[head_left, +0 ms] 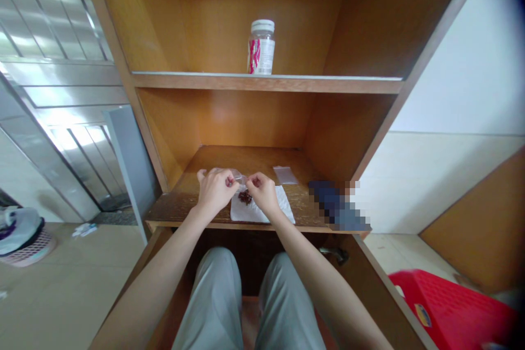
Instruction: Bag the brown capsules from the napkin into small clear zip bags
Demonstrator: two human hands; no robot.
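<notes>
My left hand point(216, 190) is closed in a pinch on a thin clear plastic bag point(229, 173), which lies partly behind its fingers. My right hand point(263, 191) pinches the bag's near right edge, with its fingertips close to those of the left. Just below the fingertips, a small heap of dark reddish-brown bits point(245, 197) rests on a white paper tissue point(254, 213). The bits are too small to identify. The tissue lies at the front edge of the wooden shelf point(184, 202). Another small flat clear bag point(286, 175) lies behind and right of my right hand.
A white-capped clear jar with a pink and white label point(261, 49) stands on the upper shelf point(328, 85). A dark pixelated item point(338, 205) lies at the right front corner. Open cabinet doors flank my knees. A red plastic crate point(451, 306) sits at lower right, a pink basket point(30, 249) at left.
</notes>
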